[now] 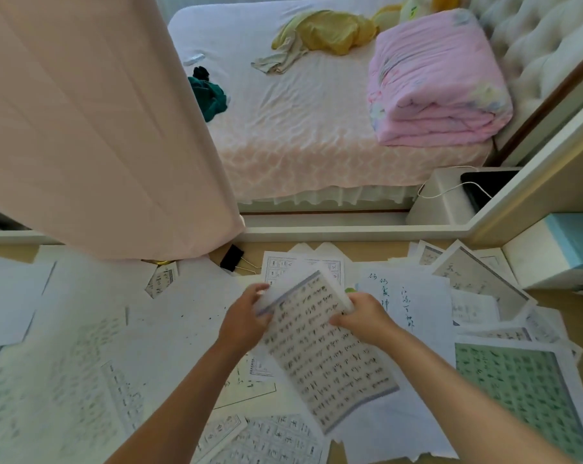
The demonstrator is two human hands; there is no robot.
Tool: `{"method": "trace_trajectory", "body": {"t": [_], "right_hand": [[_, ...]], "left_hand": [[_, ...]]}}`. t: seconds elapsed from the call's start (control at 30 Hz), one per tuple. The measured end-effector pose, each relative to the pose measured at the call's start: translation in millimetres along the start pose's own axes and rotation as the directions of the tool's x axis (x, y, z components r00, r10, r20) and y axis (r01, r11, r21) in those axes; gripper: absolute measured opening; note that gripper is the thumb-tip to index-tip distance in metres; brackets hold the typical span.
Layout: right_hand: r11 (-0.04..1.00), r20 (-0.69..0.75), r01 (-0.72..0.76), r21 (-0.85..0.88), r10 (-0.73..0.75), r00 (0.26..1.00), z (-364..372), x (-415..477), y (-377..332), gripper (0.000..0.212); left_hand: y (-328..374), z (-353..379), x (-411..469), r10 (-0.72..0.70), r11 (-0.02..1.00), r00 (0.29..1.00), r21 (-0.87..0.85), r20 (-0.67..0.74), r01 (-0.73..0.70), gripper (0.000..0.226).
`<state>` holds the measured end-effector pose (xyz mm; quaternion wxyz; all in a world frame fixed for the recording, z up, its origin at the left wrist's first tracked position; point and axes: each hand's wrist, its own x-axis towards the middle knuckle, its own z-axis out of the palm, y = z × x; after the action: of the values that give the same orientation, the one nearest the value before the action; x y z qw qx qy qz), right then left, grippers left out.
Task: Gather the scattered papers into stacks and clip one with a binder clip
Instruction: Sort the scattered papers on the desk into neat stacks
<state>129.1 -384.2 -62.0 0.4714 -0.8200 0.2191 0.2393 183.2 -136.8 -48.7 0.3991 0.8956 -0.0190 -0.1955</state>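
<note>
A sheet covered in rows of handwritten characters [330, 360] is held tilted above the desk. My left hand [246, 316] grips its upper left edge and my right hand [360, 316] pinches its upper right edge. Several more sheets [82, 346] lie scattered over the wooden desk, some printed with grids, one green-tinted [524, 390] at the right, one with large blue writing [400, 296]. A black binder clip [231, 257] with silver handles lies at the back of the desk, just beyond my hands.
A pink curtain [99, 128] hangs over the desk's back left. Behind the desk is a bed [300, 128] with a folded pink quilt [437, 82] and loose clothes. A white and blue box [558, 249] stands at the right edge.
</note>
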Motion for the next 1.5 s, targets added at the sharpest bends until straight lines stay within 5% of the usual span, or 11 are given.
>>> {"method": "trace_trajectory", "body": {"t": [0.1,0.33,0.47,0.57,0.67,0.83,0.97,1.03,1.13,1.27,1.5], "right_hand": [[0.979,-0.264,-0.083,0.186,0.131,0.956,10.3,8.0,0.4,0.022],[0.942,-0.43,-0.27,0.198,0.331,0.84,59.4,28.0,-12.8,0.053],[0.893,-0.41,-0.342,0.294,0.441,0.798,78.2,25.4,-23.4,0.064],[0.853,-0.348,-0.356,0.382,0.49,0.799,83.4,20.4,-22.8,0.044],[0.898,-0.326,-0.301,0.321,0.403,0.855,84.1,8.5,-20.6,0.023],[0.942,-0.357,-0.203,0.267,0.292,0.887,78.2,-18.4,-19.3,0.021],[0.876,-0.26,-0.136,0.463,0.281,0.924,74.9,-33.2,-11.0,0.022],[0.852,-0.188,-0.156,0.499,0.283,0.941,84.6,-37.8,-13.1,0.024],[0.828,-0.156,-0.192,0.526,0.316,0.936,116.5,-35.8,-25.7,0.026],[0.754,-0.082,-0.243,0.61,0.365,0.927,172.9,-28.8,-55.0,0.028],[0.829,-0.24,-0.296,0.474,0.445,0.862,250.8,-31.4,-100.4,0.035]], "left_hand": [[-10.7,-2.5,16.4,-0.069,0.989,0.978,0.112,-0.195,0.092,0.067],[-32.5,26.6,15.7,-0.247,0.945,0.967,0.236,0.065,0.226,0.078],[-38.5,29.4,21.9,-0.296,0.949,0.954,0.123,0.048,0.289,0.077],[-43.0,21.5,27.2,-0.385,0.915,0.914,-0.074,0.132,0.396,0.067],[-44.6,12.7,27.8,-0.29,0.947,0.933,-0.072,0.214,0.312,0.033],[-42.3,-5.1,18.2,-0.123,0.977,0.93,-0.124,0.345,0.175,0.021],[-91.6,-51.5,20.0,-0.006,0.992,1.0,0.128,-0.017,0.008,0.034],[-130.3,-84.5,23.6,-0.069,0.936,0.985,0.332,-0.158,0.119,0.051],[-172.0,-124.4,21.6,-0.283,0.809,0.953,0.508,-0.108,0.298,0.092],[-187.5,-138.7,12.4,-0.269,0.821,0.959,0.5,-0.086,0.275,0.097],[-194.9,-148.1,-6.0,-0.305,0.946,0.947,0.082,-0.105,0.313,0.045]]}}
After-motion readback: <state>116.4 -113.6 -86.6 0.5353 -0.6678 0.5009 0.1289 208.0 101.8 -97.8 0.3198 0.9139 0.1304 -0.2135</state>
